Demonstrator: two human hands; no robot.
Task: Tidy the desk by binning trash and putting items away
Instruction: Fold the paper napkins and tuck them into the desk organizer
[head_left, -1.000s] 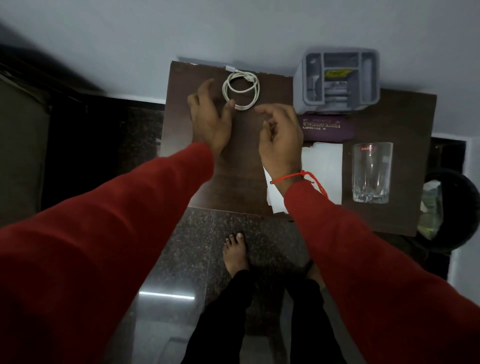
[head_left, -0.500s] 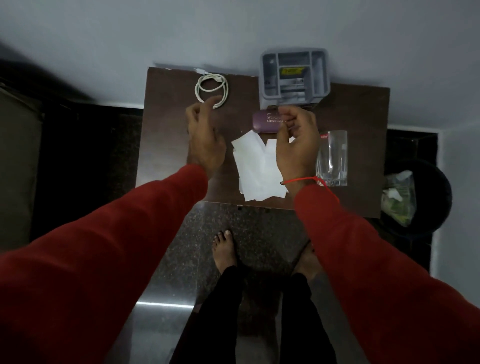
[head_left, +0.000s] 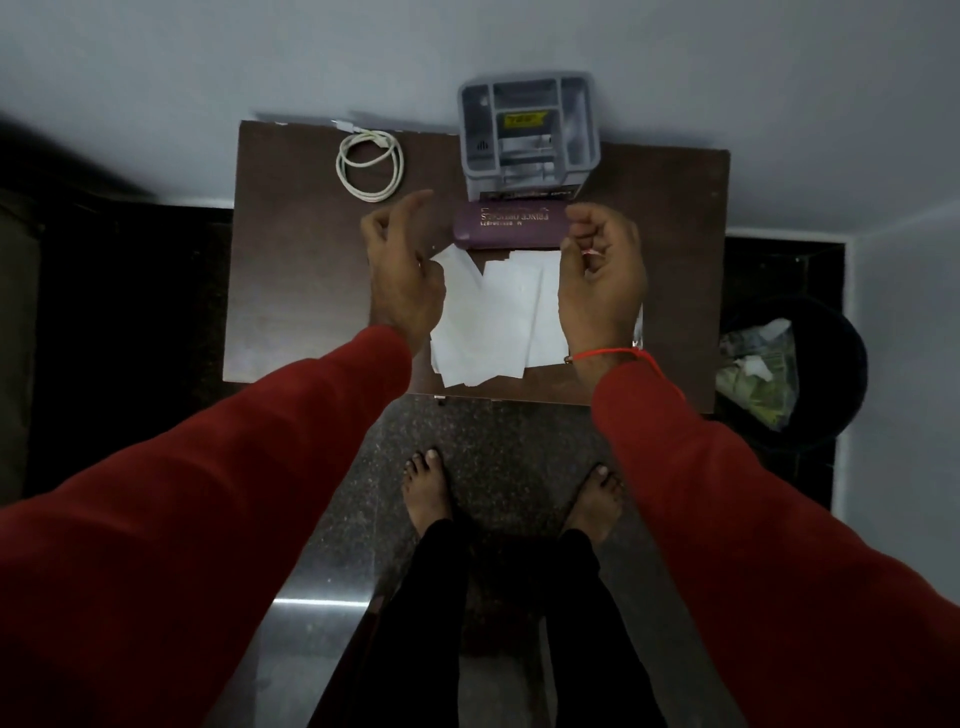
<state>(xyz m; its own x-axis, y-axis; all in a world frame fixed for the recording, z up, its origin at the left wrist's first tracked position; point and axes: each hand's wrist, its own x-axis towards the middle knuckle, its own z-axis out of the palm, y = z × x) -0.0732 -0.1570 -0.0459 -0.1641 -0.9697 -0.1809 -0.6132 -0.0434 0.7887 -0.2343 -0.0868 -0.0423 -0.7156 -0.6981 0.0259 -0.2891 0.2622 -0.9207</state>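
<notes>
- The coiled white cable (head_left: 370, 166) lies at about 10 o'clock on the desk (head_left: 291, 291), well apart from both hands; a second ago the left hand was right against it, so the coil now looks set aside, tidy but not yet put away.
- The left hand (head_left: 402, 270) has come off the cable and hovers at the left edge of the loose white papers (head_left: 493, 317), fingers curled, thumb raised, holding nothing that I can see.
- The papers sit in the middle of the desk, overlapping, their near edge close to the 6 o'clock rim. Both hands now flank them, so I judge them the next thing to be gathered.
- The purple spectacle case (head_left: 511, 224) lies just beyond the papers at 12 o'clock, touching their far edge, with the grey organiser (head_left: 527, 135) behind it against the wall.
- The right hand (head_left: 602, 275) has drawn back from the case to the right edge of the papers, loosely closed; whether it pinches a sheet I cannot tell.
- A glass shown earlier is now almost wholly hidden behind the right wrist.
- The black bin (head_left: 831, 374), already holding trash, stands on the floor at 3 o'clock beside the desk, near enough for the papers if they are waste.
</notes>
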